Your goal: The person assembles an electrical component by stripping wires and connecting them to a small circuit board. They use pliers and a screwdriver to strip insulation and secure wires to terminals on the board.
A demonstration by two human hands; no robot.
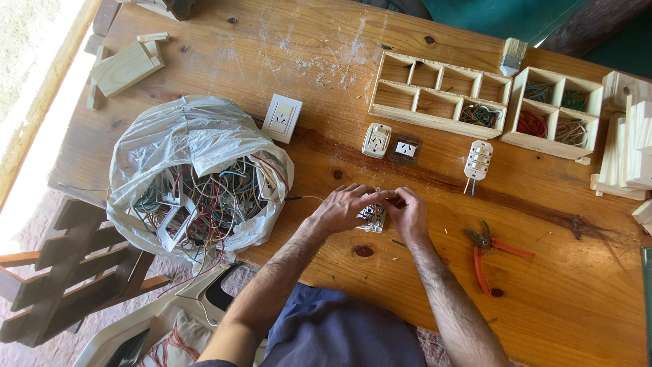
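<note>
both hands work at the near edge of the wooden table: the left hand and the right hand are closed around a small white socket module. it looks light, rigid, with thin brittle parts; better to hold its plastic sides.

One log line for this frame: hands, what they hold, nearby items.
left hand: on socket module | right hand: on socket module | pliers: beside right hand | wire bag: beside left hand
</note>
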